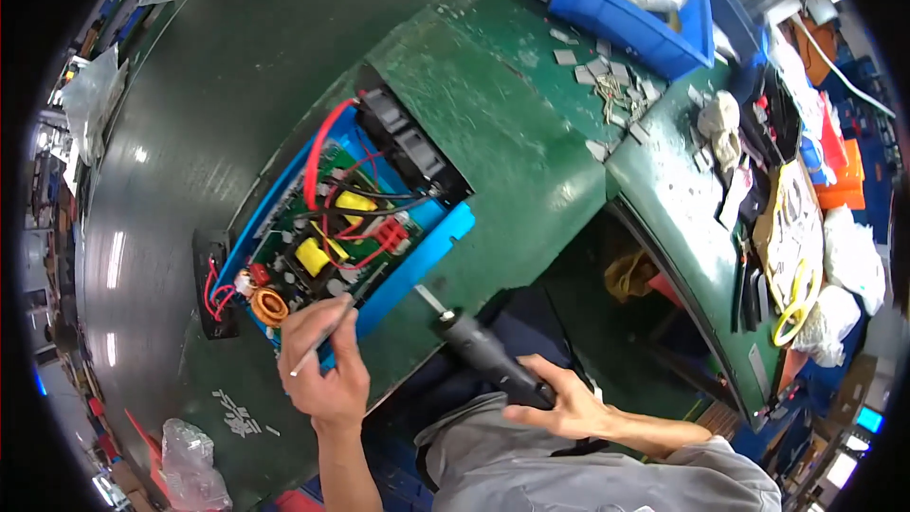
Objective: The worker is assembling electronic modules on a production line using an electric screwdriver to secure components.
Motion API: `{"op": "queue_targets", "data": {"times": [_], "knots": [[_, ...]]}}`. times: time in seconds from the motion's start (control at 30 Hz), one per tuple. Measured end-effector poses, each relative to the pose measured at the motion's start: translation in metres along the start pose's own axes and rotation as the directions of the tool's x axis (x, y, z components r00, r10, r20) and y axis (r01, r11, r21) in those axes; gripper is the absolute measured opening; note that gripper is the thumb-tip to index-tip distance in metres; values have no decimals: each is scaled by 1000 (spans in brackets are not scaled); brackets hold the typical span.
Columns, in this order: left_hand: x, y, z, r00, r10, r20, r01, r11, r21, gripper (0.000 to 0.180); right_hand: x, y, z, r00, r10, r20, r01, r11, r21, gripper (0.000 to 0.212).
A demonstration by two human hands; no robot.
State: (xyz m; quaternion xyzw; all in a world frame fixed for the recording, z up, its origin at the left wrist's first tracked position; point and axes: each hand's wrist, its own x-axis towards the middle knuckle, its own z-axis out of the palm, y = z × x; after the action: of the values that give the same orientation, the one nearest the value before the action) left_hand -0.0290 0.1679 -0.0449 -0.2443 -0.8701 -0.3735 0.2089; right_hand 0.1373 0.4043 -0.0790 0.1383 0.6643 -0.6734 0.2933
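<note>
An open blue metal case [409,277] lies at an angle on the green bench, with a green circuit board [336,166] inside it. Yellow-wrapped transformers [311,256], a copper ring coil [269,305] and red and black wires crowd the board. A black panel with fans [403,137] stands at the far end, and a black end panel [218,299] with red wires at the near left. My left hand [327,374] is at the case's near edge, closed on a thin metal strip [311,353]. My right hand [564,403] grips a black electric screwdriver [488,351], its tip just right of the case.
Small grey pads [597,66] lie scattered before a blue bin [635,33] with plastic bags. Small metal pieces [237,415] lie at the lower left. To the right, a side bench carries yellow-handled scissors [796,313], black tools [749,294] and bags. A gap separates the benches.
</note>
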Motion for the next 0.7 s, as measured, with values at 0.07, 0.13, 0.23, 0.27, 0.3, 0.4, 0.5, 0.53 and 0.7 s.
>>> {"op": "queue_targets", "data": {"times": [0.07, 0.13, 0.23, 0.27, 0.3, 0.4, 0.5, 0.53, 0.7], "knots": [[-2, 0, 0, 999, -29, -15, 29, 999, 46, 16, 4, 6, 9, 990, -141, -28, 138, 987, -80, 66], [-8, 3, 0, 992, -122, -41, 124, 990, 64, 11, 3, 6, 9, 991, -136, -2, 135, 988, -68, 63], [-10, 5, 2, 986, -147, -73, 152, 986, 67, 9, 11, 6, 2, 976, -217, -5, 217, 976, -2, 55], [-12, 5, 3, 981, -181, -75, 186, 980, 64, 9, 12, 7, -1, 975, -222, 20, 221, 975, 31, 53], [-12, 4, 5, 983, -177, -56, 180, 981, 68, 9, 14, 6, -4, 973, -227, 45, 224, 973, 62, 52], [-11, 11, 9, 962, -259, -91, 267, 959, 96, 9, 13, 5, -8, 980, -193, 56, 184, 974, 134, 49], [-11, 8, 9, 968, -240, -75, 248, 961, 124, 9, 14, 3, -12, 981, -183, 65, 167, 966, 197, 44], [-11, 8, 9, 967, -240, -88, 250, 958, 137, 9, 15, 0, -16, 983, -145, 110, 120, 970, 209, 44], [-12, 8, 7, 953, -280, -116, 293, 948, 123, 9, 17, 3, -16, 980, -136, 145, 103, 971, 214, 46]]}}
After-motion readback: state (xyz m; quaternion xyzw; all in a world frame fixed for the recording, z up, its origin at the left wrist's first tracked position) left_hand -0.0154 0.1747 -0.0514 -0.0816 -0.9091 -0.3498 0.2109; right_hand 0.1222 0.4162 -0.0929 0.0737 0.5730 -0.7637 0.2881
